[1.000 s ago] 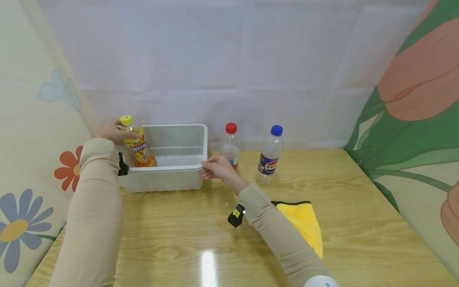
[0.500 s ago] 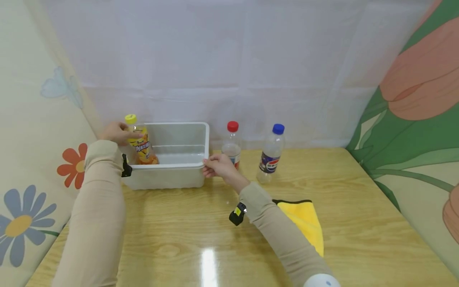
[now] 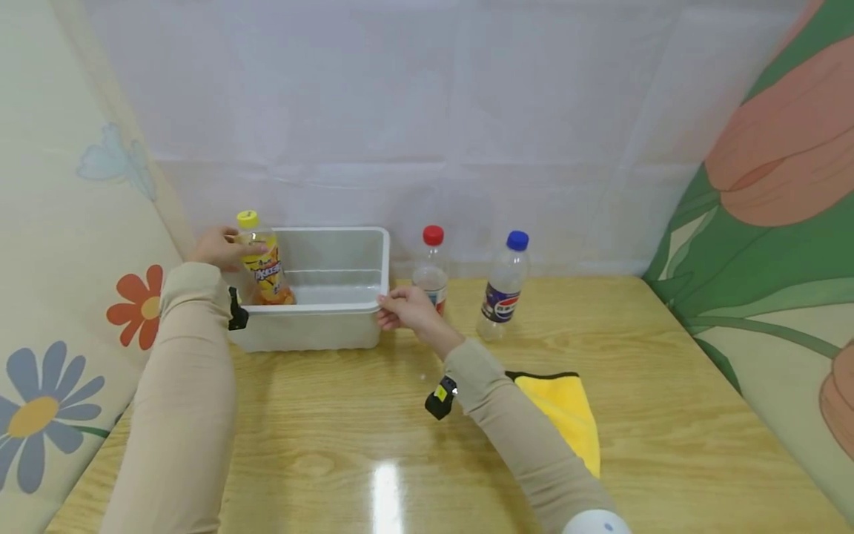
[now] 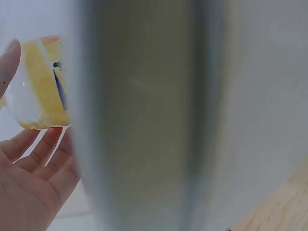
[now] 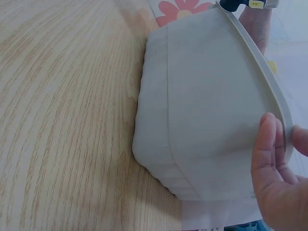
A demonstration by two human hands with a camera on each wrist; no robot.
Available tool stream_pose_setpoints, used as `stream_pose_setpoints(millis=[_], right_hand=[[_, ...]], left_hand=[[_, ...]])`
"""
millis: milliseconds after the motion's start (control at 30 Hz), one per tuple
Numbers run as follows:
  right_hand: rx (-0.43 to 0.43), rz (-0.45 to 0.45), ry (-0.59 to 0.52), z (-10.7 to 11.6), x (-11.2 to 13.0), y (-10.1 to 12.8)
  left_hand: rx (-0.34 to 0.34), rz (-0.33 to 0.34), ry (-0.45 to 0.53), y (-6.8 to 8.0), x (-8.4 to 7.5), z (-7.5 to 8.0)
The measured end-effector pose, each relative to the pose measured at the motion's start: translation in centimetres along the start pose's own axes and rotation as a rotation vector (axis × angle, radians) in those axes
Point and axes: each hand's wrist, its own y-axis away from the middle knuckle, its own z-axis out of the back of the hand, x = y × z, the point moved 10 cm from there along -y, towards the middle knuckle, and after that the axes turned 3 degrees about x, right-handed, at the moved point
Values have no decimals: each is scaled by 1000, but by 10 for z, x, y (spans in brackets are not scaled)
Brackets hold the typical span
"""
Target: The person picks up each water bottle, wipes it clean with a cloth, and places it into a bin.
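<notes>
The left hand (image 3: pixel 216 248) grips the upper body of an orange drink bottle (image 3: pixel 262 267) with a yellow cap, holding it upright with its base inside the left end of a white plastic bin (image 3: pixel 320 305); the head view does not settle whether the base touches the bin floor. The right hand (image 3: pixel 403 310) pinches the bin's near right corner at the rim, thumb and fingers on either side of the lip, apparently to steady the bin on the tabletop (image 3: pixel 414 445). Just right of the bin stand a red-capped bottle (image 3: pixel 431 268) and a blue-capped bottle (image 3: pixel 503 285); a yellow cloth (image 3: pixel 563 415) lies nearer the person.

The left wrist view shows what the head view hides: the palm and curled fingers (image 4: pixel 36 151) under the bottle's label, seen beside a blurred bin wall. The right wrist view shows the bin's outer wall (image 5: pixel 202 120) resting flat on the wood and the fingers (image 5: pixel 269 154) on its rim.
</notes>
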Motion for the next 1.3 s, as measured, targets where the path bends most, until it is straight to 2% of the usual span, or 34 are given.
stream_pose_setpoints(millis=[267,400,633,800,933,1167,1300], right_hand=[[11,10,-3,0,2,-4],[3,3,-9,1,2,-6],[-21,2,-22,5,2,-10],[-34,13,-16,6,4,-11],[-42,23,5,8,4,-11],[-50,31,45,16,4,-7],[-39,38,64,19,6,-2]], left_hand=[[8,-8,44,14,-5,5],[-5,-23,63,16,-8,7],[-82,-103,123,16,-22,16],[-160,-151,197,26,-30,21],[-233,-201,216,37,-36,23],[-300,-280,271,54,-46,17],[-317,-328,298,60,-53,8]])
